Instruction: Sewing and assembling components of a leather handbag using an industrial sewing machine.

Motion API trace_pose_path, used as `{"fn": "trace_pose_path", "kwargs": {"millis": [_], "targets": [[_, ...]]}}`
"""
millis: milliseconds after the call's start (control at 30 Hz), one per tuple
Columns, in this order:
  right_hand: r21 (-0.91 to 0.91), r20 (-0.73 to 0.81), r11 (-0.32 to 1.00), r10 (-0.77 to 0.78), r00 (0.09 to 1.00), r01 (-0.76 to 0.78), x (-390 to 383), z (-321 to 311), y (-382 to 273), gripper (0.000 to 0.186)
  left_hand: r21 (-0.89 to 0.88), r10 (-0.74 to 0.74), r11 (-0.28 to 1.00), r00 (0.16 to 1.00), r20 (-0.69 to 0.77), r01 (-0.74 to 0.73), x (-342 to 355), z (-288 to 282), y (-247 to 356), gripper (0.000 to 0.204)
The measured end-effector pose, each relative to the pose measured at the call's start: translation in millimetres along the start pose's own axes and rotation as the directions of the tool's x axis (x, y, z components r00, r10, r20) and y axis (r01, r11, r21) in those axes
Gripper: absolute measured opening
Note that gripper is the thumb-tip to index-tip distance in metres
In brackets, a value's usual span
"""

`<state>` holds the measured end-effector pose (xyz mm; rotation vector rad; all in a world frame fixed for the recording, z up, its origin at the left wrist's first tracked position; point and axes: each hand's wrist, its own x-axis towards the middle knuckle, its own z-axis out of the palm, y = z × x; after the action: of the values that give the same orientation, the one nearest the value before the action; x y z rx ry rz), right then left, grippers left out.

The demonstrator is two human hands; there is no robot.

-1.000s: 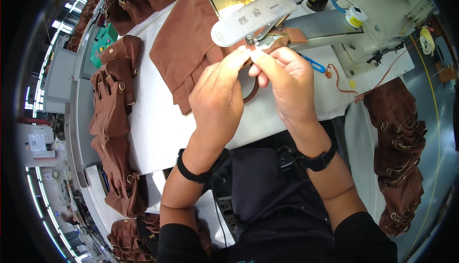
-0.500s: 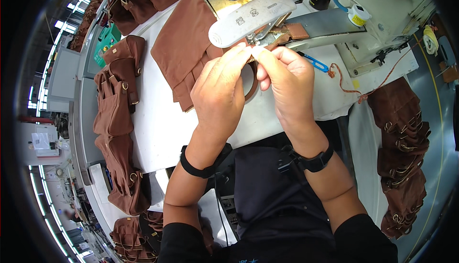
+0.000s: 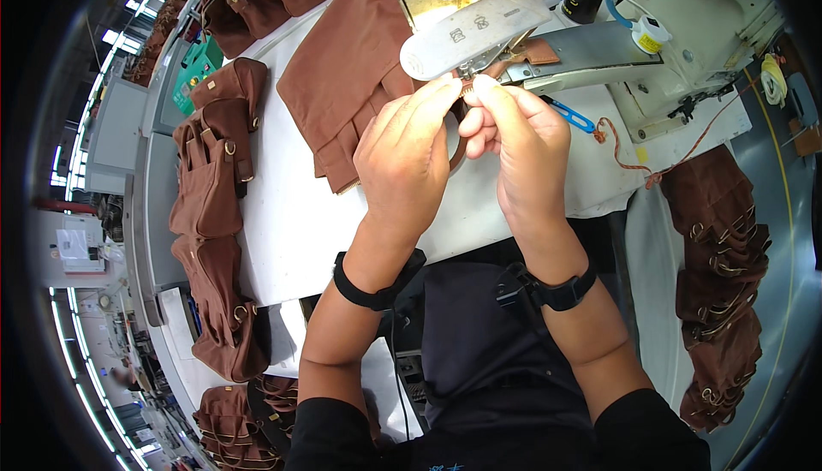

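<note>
My left hand [image 3: 401,152] and my right hand [image 3: 533,141] meet just under the head of a sewing machine [image 3: 475,32]. Thumb and fingers of both are pinched on a brown strip with brass zipper teeth [image 3: 467,89], close to the presser foot. Much of the strip is hidden behind my fingers. A brown leather tab [image 3: 541,51] lies on the machine's narrow arm [image 3: 591,50], just beyond my right hand. To the left of my left hand, a large brown fabric piece [image 3: 351,68] spreads over the white table [image 3: 282,240].
Brown bags [image 3: 205,180] line the table's left side, near a green box [image 3: 197,73]. A blue tool [image 3: 572,115] on an orange cord [image 3: 623,156] lies right of my hands. More brown bags [image 3: 719,274] hang at the right. A small white bottle [image 3: 651,34] stands on the machine.
The view has shifted slightly, so the machine and fabric appear farther right. Both hands keep their pinch beside the presser foot and appear a little farther right too.
</note>
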<state>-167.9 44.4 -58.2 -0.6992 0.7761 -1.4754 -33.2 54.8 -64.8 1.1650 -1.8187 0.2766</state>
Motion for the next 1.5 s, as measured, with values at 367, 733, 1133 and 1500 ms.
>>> {"fn": "trace_pose_path", "kwargs": {"millis": [367, 733, 1133, 1500], "targets": [[-0.103, 0.011, 0.982, -0.158, 0.987, 0.159, 2.8, -6.6, 4.5, 0.012, -0.05, 0.012, 0.999, 0.998, -0.054, -0.015, 1.5, 3.7, 1.2, 0.032], [-0.36, 0.198, 0.895, -0.201, 0.959, 0.262, 30.4, -6.4, -31.4, 0.022, -0.111, -0.023, 0.994, 0.997, -0.078, 0.014, 0.1, 8.4, 2.6, 0.028], [-0.335, 0.21, 0.932, -0.071, 0.975, 0.14, 35.6, -10.5, -39.1, 0.02, -0.108, -0.008, 0.994, 0.994, -0.109, -0.004, 2.5, 9.8, 1.9, 0.026], [-0.309, 0.232, 0.942, -0.056, 0.971, 0.128, 35.4, -11.5, -40.6, 0.018, -0.093, 0.002, 0.996, 0.992, -0.128, -0.014, 4.9, 10.3, 3.2, 0.025]]}}
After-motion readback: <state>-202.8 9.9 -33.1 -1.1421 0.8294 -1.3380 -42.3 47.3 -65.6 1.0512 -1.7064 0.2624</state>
